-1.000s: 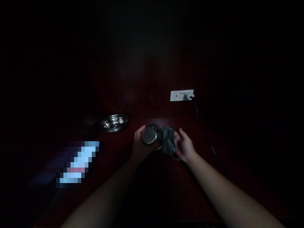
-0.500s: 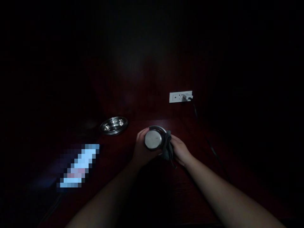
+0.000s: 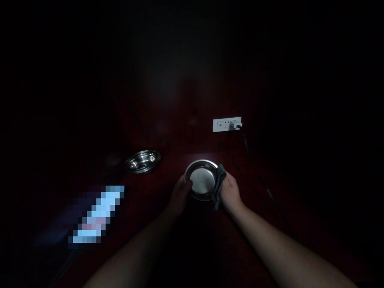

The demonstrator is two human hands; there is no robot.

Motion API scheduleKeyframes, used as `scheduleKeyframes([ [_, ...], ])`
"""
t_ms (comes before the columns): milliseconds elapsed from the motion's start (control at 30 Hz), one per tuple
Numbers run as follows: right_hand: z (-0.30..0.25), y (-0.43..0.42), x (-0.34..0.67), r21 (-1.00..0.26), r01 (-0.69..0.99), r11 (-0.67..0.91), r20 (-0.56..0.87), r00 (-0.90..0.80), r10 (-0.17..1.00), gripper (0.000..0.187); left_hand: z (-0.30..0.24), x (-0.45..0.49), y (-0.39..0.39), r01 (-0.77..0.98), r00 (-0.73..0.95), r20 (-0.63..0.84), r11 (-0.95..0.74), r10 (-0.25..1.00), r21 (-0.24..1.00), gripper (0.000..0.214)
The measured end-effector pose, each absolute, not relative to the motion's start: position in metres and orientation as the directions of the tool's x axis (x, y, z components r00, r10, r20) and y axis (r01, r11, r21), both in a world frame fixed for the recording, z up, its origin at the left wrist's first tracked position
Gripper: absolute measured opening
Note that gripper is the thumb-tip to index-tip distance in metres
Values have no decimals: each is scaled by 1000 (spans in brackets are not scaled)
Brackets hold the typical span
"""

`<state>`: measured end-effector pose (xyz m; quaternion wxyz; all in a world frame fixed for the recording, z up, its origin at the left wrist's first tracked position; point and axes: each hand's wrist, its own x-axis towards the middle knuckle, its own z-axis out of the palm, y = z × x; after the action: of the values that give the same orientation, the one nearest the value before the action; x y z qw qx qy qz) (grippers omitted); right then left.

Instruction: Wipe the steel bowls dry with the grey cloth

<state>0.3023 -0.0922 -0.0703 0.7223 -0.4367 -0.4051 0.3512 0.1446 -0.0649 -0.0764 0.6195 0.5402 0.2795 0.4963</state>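
Observation:
Between my hands is a shiny steel bowl [image 3: 203, 180], tipped so that its round inside faces me. My left hand [image 3: 180, 194] grips the bowl's left side, its thumb over the rim. On the right side, my right hand [image 3: 231, 191] is closed on a dark grey cloth [image 3: 220, 182], which is folded over the bowl's rim. The cloth hides part of that rim, and most of the right fingers are out of sight behind it.
Several nested steel bowls [image 3: 143, 162] rest on the dark red table at the back left. A glowing, pixelated screen [image 3: 99, 216] lies nearer on the left. Behind, a white wall socket [image 3: 227, 124] holds a plug, with a dark cable [image 3: 269, 193] running down the right.
The bowl has turned over: its outer base faced me before, and now its inside does. My left thumb has come over the rim, and the right hand with the cloth has shifted slightly right.

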Motion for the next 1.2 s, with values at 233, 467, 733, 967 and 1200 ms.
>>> scheduleKeyframes([
  [233, -72, -89, 305, -926, -207, 317, 218, 392, 894, 40, -78, 147, -69, -404, 470, 94, 120, 878, 907, 51],
  [467, -72, -91, 307, -961, 1, 278, 267, 274, 924, 53, -80, 147, -62, -443, 330, 180, -16, 927, 896, 40],
  [733, -81, -92, 306, -922, 132, 363, 381, 144, 913, 40, -74, 136, -55, -375, 275, 212, -98, 938, 922, 34],
  [967, -81, -88, 306, -934, 59, 351, 349, 346, 871, 42, -75, 143, -58, -506, 284, 193, -24, 939, 862, 46],
  [1200, -87, -84, 309, -924, 49, 380, 348, 522, 778, 43, -75, 145, -69, -532, 512, 109, 215, 852, 819, 55],
])
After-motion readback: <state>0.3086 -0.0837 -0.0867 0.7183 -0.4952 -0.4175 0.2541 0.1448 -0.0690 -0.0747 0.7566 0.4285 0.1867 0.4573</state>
